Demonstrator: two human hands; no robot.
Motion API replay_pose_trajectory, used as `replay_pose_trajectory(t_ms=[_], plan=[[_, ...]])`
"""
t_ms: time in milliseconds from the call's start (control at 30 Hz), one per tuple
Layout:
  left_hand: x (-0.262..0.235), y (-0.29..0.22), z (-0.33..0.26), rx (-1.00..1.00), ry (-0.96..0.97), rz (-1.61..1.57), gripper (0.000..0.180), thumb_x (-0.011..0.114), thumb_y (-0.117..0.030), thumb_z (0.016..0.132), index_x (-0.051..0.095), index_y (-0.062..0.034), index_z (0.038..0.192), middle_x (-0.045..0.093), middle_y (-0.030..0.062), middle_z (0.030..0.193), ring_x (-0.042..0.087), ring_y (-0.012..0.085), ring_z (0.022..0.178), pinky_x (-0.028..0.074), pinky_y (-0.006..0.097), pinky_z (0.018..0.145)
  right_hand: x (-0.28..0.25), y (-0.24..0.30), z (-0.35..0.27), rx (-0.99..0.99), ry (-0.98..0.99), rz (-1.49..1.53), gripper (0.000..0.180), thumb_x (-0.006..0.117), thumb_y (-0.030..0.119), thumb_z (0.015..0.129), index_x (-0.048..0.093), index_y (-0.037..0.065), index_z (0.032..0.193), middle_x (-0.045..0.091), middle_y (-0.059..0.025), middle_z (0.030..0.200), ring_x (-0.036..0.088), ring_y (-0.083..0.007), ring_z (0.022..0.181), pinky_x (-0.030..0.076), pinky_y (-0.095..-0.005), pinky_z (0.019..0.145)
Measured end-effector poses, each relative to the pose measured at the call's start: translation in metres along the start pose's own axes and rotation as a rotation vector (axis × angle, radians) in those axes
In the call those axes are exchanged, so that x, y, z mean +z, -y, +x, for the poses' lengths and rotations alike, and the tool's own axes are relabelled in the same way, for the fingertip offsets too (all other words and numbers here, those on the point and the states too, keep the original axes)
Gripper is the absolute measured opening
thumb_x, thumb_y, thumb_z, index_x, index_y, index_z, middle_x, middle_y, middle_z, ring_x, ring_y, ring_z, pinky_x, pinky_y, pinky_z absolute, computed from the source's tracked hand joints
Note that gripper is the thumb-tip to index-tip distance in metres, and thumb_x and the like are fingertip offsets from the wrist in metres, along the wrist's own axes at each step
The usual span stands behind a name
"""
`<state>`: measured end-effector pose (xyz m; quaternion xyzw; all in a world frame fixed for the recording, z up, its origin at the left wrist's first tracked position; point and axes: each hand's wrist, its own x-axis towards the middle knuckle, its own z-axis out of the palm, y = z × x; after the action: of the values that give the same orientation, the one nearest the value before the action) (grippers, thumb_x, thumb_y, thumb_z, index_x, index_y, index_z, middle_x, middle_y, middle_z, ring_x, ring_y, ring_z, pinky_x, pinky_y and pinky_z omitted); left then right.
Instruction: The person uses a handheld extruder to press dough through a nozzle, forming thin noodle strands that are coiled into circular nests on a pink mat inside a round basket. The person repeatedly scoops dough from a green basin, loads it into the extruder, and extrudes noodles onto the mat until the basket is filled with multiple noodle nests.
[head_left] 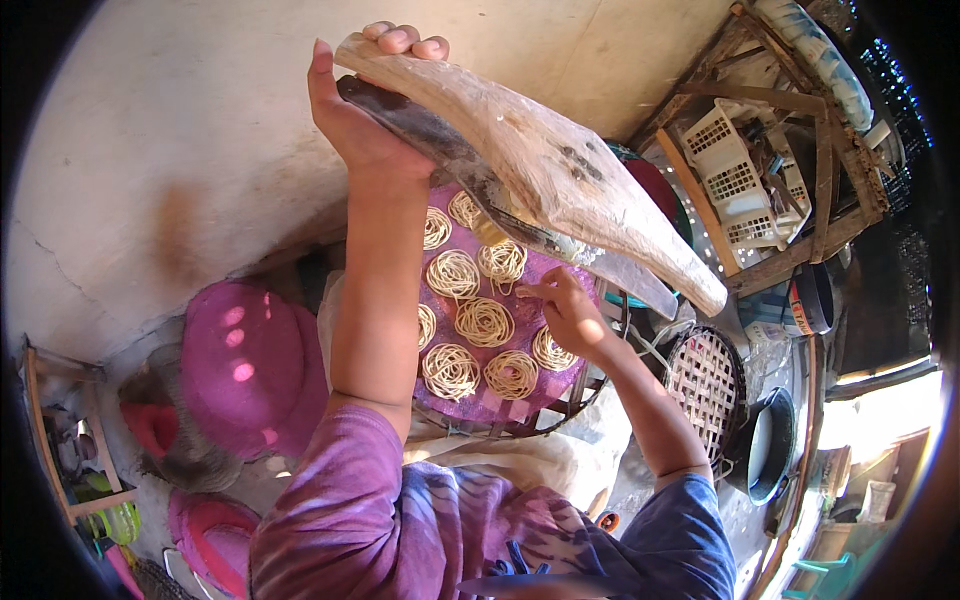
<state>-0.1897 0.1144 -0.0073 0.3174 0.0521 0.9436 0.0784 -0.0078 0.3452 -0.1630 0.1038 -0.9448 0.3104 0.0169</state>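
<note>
While left hand [365, 95] clamps top end of long wooden lever [560, 170], raised high above purple tray [470, 400], right hand [572, 315] hangs loose, unclenched, fingertips on noodle strands at tray's right edge. Noodle nests [485, 320] coil in rows across tray, under lever. Woven bamboo sieve [705, 385] just right of tray; dark pan [770, 445] beyond. Pink stool [250, 365] left of tray. White plastic basket [740, 180] on wooden rack, upper right of tray.

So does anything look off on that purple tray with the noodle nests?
Nothing stands out. The noodle nests lie as separate coils on the purple tray, none spilled off. The left hand grips the end of the wooden lever; the right hand rests at the nests by the tray's right side.
</note>
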Motion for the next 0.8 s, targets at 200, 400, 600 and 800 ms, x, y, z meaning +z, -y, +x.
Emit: replay_pose_trajectory(t_ms=[200, 400, 600, 800], plan=[[0.012, -0.014, -0.007, -0.059, 0.063, -0.028, 0.028, 0.051, -0.043, 0.093, 0.061, -0.0188, 0.086, 0.065, -0.0073, 0.080, 0.061, 0.0168, 0.081, 0.043, 0.037, 0.070, 0.011, 0.003, 0.014, 0.180, -0.013, 0.099, 0.041, 0.049, 0.001, 0.087, 0.066, 0.012, 0.123, 0.059, -0.0178, 0.117, 0.057, -0.0350, 0.108, 0.045, -0.0429, 0.096], [0.011, -0.014, -0.009, -0.064, 0.089, -0.017, 0.027, 0.052, -0.044, 0.094, 0.061, -0.0192, 0.088, 0.066, -0.0070, 0.081, 0.061, 0.0166, 0.082, 0.043, 0.037, 0.071, 0.010, -0.006, 0.024, -0.038, -0.243, -0.416, 0.043, 0.050, 0.003, 0.088, 0.064, 0.016, 0.126, 0.061, -0.0221, 0.123, 0.059, -0.0410, 0.110, 0.047, -0.0467, 0.095], [0.011, -0.015, -0.011, -0.086, 0.098, -0.020, 0.027, 0.050, -0.044, 0.094, 0.061, -0.0193, 0.089, 0.066, -0.0064, 0.081, 0.061, 0.0172, 0.083, 0.043, 0.038, 0.072, 0.013, 0.022, 0.016, -0.122, -0.114, -0.338, 0.044, 0.053, 0.001, 0.084, 0.067, 0.018, 0.122, 0.062, -0.0236, 0.117, 0.061, -0.0394, 0.107, 0.050, -0.0480, 0.089], [0.011, -0.018, -0.011, -0.109, 0.137, -0.019, 0.030, 0.050, -0.044, 0.094, 0.062, -0.0182, 0.088, 0.067, -0.0053, 0.082, 0.061, 0.0180, 0.082, 0.043, 0.038, 0.073, 0.015, 0.034, 0.018, 0.085, -0.022, -0.230, 0.037, 0.056, 0.003, 0.083, 0.070, 0.017, 0.115, 0.065, -0.0213, 0.110, 0.062, -0.0381, 0.105, 0.050, -0.0480, 0.088]])
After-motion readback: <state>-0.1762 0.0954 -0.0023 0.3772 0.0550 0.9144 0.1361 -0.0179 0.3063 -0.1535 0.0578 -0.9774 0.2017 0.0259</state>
